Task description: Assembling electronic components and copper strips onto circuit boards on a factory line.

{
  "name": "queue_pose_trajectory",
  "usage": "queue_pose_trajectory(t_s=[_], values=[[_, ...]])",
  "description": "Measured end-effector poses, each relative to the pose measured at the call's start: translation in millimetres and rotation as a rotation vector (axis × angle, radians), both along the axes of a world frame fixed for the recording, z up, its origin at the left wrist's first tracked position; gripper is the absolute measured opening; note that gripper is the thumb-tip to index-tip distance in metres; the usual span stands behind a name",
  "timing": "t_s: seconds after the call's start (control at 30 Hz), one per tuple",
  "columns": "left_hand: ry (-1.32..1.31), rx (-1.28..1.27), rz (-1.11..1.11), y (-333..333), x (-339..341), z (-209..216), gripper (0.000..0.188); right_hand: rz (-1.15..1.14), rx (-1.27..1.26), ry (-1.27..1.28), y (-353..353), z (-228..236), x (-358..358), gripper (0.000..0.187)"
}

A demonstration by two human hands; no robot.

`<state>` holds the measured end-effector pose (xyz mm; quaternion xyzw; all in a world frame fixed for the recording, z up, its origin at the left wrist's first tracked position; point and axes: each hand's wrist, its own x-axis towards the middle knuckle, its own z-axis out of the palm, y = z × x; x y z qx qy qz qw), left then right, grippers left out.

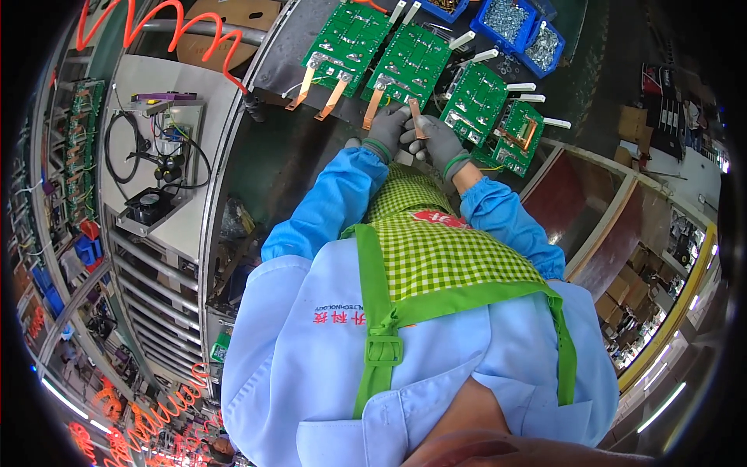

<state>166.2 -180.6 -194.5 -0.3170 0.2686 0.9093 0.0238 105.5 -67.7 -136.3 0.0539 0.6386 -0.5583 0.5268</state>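
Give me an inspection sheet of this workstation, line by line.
Surface: dark bench, boards laid in a row along it.
Job's things: copper strip held upright between both hands; four green circuit boards, some with copper tabs fitted.
Clutter: blue bins of small metal hardware.
Grippers: left hand and right hand, grey-gloved, both pinching the strip.
Cables: orange coiled hose; black wires beside a small fan on the side shelf.
Surroundings: racks on the left, cardboard boxes on the right.
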Motion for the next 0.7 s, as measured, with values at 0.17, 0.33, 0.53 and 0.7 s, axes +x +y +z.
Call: queue_pose_trajectory(t_s=[0.17, 0.33, 0.53, 0.7], values=[[0.071, -0.044, -0.034, -5.2, 3.6, -13.9, 0.011, -0.003, 0.078, 0.033, -2.4, 0.2, 5.5, 0.034], [0.093, 0.316, -0.156, -22.7, 5.5, -6.1, 0.013, -0.023, 0.046, -0.005, -8.0, -0.6, 8.8, 0.036], [0.015, -0.147, -0.170, -16.8, -0.2, -3.0, 0.027, -0.081, 0.080, 0.027, -14.2, -9.2, 21.0, 0.039], [0.052, -0.140, -0.325, -17.9, -3.1, -25.1, 0.030, -0.052, 0.094, 0.045, -9.8, -17.9, 23.6, 0.036]])
